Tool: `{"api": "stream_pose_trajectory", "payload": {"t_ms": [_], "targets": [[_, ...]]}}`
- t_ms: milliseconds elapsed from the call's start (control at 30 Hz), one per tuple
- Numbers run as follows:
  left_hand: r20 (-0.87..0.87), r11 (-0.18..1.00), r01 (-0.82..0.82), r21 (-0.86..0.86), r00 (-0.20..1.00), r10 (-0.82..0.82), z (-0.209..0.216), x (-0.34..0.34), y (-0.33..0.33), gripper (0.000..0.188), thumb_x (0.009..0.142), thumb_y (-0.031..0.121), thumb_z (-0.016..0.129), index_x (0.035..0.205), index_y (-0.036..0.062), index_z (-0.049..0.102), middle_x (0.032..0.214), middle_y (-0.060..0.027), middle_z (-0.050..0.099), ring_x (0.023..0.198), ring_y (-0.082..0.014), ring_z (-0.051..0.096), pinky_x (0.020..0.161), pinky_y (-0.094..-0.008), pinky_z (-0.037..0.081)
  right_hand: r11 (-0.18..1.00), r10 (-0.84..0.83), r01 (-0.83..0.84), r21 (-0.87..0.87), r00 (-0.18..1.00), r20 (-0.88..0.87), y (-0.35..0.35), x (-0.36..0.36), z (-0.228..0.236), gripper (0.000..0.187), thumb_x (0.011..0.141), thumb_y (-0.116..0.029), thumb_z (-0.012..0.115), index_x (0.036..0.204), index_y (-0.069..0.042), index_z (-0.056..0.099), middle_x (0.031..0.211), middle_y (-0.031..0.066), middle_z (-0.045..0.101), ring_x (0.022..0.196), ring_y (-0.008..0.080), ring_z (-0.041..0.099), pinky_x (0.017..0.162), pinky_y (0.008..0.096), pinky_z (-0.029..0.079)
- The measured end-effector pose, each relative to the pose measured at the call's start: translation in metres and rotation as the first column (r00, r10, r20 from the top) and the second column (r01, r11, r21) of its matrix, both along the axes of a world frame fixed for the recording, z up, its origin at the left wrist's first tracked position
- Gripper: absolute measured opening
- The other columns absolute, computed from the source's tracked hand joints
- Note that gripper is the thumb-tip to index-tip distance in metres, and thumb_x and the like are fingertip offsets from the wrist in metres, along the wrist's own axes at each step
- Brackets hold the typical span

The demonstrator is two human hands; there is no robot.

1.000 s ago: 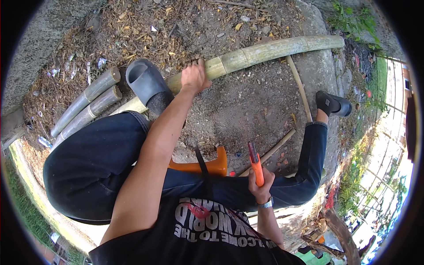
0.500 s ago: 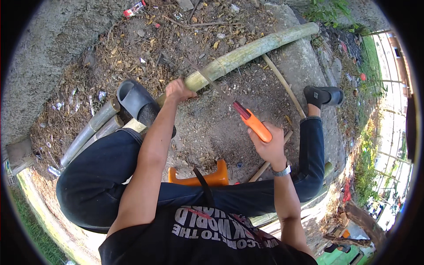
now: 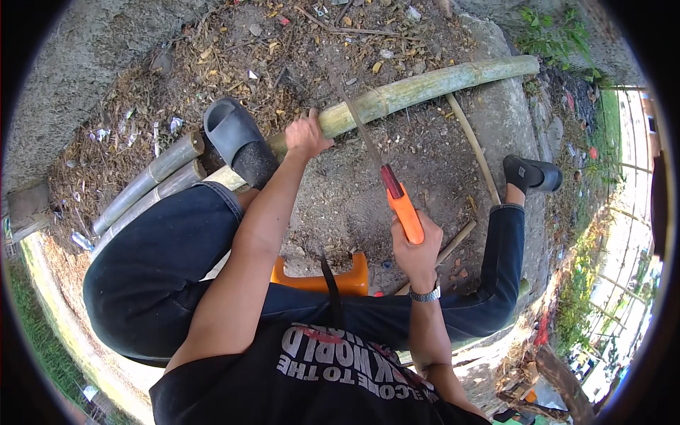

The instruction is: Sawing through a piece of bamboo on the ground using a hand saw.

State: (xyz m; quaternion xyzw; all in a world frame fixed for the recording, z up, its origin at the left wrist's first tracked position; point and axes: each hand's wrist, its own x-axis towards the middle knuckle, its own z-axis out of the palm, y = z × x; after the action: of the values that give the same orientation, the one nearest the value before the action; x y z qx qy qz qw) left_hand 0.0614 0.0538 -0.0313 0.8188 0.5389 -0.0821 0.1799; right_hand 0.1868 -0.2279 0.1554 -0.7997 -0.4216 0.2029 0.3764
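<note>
A long green bamboo pole (image 3: 425, 85) slants across the ground, its far right end lying over a concrete ledge. My left hand (image 3: 306, 134) is wrapped round the pole near its left part, close to my foot in a grey slide sandal (image 3: 237, 134). In my right hand (image 3: 418, 241) is the orange handle of a hand saw (image 3: 368, 142). The thin blade crosses the pole a short way to the right of my left hand. Whether the teeth have cut into the bamboo is too small to tell.
Two cut bamboo lengths (image 3: 156, 177) lie at the left. An orange plastic stool (image 3: 347, 282) is beneath me. A thin stick (image 3: 473, 145) leans by the concrete ledge (image 3: 499, 117). Dry leaves and litter cover the soil, and a rough wall (image 3: 85, 78) stands at the upper left.
My right hand and the saw have shifted left and slightly down, and the blade stands steeper across the pole. The whole view has moved a little; my left hand keeps its grip.
</note>
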Motion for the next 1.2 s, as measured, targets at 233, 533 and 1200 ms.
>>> {"api": "stream_pose_trajectory", "payload": {"t_ms": [233, 533, 1200], "targets": [[-0.022, 0.986, 0.042, -0.162, 0.999, -0.046, 0.008, -0.006, 0.016, 0.085, 0.066, 0.055, 0.088, 0.131, 0.005, 0.063, 0.118, -0.0171, 0.076, 0.111, -0.0343, 0.074, 0.096, -0.043, 0.06, 0.995, 0.001, -0.004, -0.096, 1.0, -0.025, -0.055, -0.007, 0.022, 0.014, 0.085, -0.004, 0.074, 0.08, 0.0, 0.062, 0.063, 0.0153, 0.061, 0.052, 0.0343, 0.063, 0.052, 0.0391, 0.048], [-0.089, 0.977, 0.056, -0.204, 0.993, -0.076, 0.004, -0.007, 0.028, 0.083, 0.065, 0.055, 0.086, 0.126, 0.0026, 0.067, 0.117, -0.0186, 0.077, 0.109, -0.0334, 0.076, 0.095, -0.0428, 0.061, 0.988, 0.016, -0.028, -0.151, 0.997, -0.081, -0.117, -0.027, 0.013, 0.009, 0.086, -0.004, 0.073, 0.089, 0.004, 0.071, 0.063, 0.0103, 0.062, 0.05, 0.0171, 0.06, 0.052, 0.032, 0.047], [-0.028, 0.995, 0.038, -0.097, 0.999, -0.041, -0.001, -0.004, 0.01, 0.091, 0.067, 0.058, 0.086, 0.134, 0.0014, 0.061, 0.114, -0.0199, 0.076, 0.107, -0.0353, 0.076, 0.095, -0.0432, 0.061, 0.997, 0.009, -0.011, 0.082, 0.999, 0.034, 0.057, -0.036, -0.002, 0.013, 0.083, -0.007, 0.075, 0.082, -0.001, 0.063, 0.069, 0.0185, 0.063, 0.059, 0.0407, 0.065, 0.056, 0.0433, 0.051]]}}
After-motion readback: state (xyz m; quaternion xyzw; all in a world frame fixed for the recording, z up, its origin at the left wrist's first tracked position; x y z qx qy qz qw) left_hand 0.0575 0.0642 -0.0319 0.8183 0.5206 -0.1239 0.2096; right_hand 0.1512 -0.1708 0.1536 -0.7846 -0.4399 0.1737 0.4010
